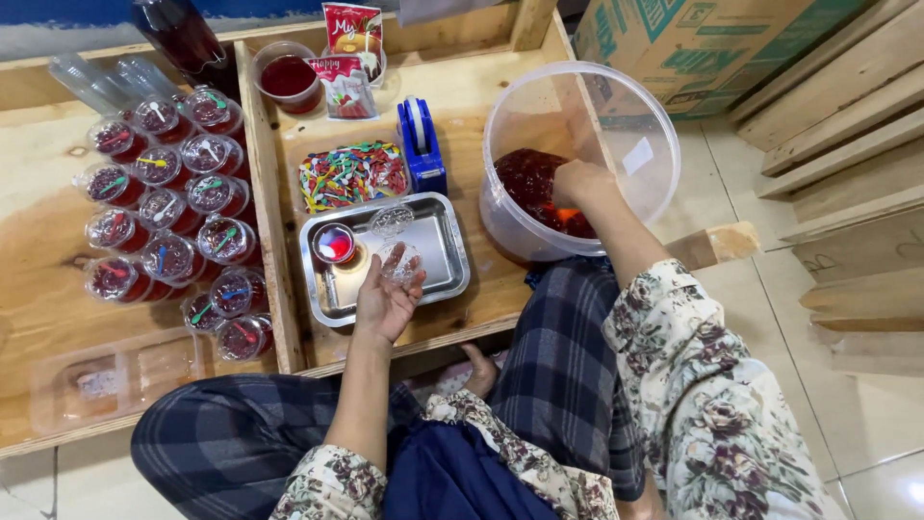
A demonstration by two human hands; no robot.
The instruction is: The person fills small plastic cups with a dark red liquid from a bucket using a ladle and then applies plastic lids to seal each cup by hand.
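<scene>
While the person sits cross-legged on the floor in checked trousers and a floral top, the left hand point(385, 294) is raised palm-up over the near edge of a metal tray point(448, 252), its fingers curled around a small clear plastic cup point(399, 263) that looks empty. On the tray, just left of that hand, stands a filled cup point(334, 243) of dark red jelly with a small coloured spoon on top, and a clear lid point(390, 221) lies just behind the held cup. The tray rests on a low wooden counter point(481, 299).

To the right, the right hand point(577, 183) reaches down inside a large clear plastic tub point(616, 116), among the dark red jelly point(529, 178) at its bottom; whether its fingers are closed on something I cannot tell, though a bit of orange shows just below it.

Left of the tray, past a wooden divider, many sealed cups point(173, 207) of the red jelly stand in close rows. Beyond the tray lies a pile of small coloured plastic spoons point(351, 173), with a blue tape dispenser point(421, 144) just to its right. Farther back sit a bowl of red liquid point(287, 75), two printed sachets point(348, 58) and a dark bottle point(183, 39). A cardboard box point(693, 48) stands behind the tub.
</scene>
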